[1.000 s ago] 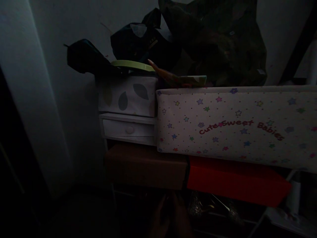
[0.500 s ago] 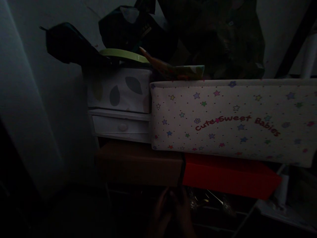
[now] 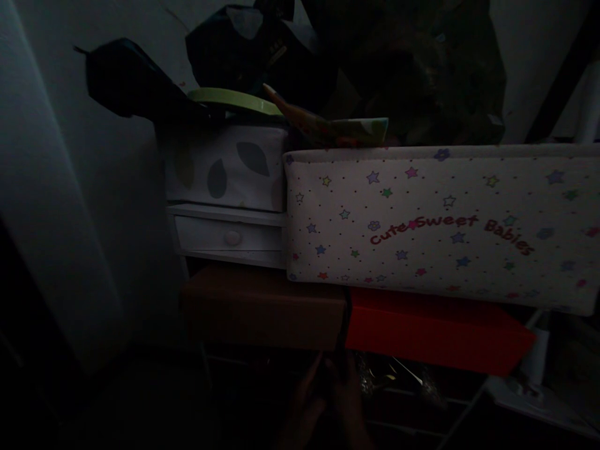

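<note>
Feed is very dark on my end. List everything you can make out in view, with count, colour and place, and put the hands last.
Fabric bin: one, white with coloured stars and red lettering, centre right, resting on the boxes.
Red box: one, under the bin, right.
Brown box: one, left of the red box, touching it.
Small drawer unit: one, white, above the brown box.
Leaf-print box: one, white with grey leaves, on the drawer unit.
Green plate: one, on the leaf-print box.
Dark bags: a pile, count unclear, on top at the back.
Hands: two, close together at bottom centre below the boxes; too dark to tell what they hold.
</note>
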Demonstrator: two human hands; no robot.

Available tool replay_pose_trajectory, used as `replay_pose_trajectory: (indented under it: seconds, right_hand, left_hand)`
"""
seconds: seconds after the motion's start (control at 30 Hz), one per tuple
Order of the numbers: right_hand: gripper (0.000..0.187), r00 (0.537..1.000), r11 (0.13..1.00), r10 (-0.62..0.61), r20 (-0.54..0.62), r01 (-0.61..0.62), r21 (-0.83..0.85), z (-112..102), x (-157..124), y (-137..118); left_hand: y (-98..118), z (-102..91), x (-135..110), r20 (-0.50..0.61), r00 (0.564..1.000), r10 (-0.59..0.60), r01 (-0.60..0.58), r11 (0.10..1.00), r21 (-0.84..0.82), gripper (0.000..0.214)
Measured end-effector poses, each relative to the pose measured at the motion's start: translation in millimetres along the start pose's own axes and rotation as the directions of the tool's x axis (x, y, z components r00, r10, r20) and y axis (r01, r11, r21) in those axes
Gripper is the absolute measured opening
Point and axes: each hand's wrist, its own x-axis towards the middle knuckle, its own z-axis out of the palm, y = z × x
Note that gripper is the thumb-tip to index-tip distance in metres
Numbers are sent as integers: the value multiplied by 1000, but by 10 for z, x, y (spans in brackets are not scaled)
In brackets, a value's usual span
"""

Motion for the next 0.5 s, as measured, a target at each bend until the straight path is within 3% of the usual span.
replay_pose_trajectory:
  seconds: [0.23,0.5]
  right_hand:
    - [69,1000,995,-20,22,22,-100,-17,48,45]
    - [66,996,989,-71,55,78,-128,-39,78,23]
  left_hand:
    - [-31,15,0,27,999,46,-51,960,277,75]
    - [86,90,-86,22,999,-28,15,894,448,86]
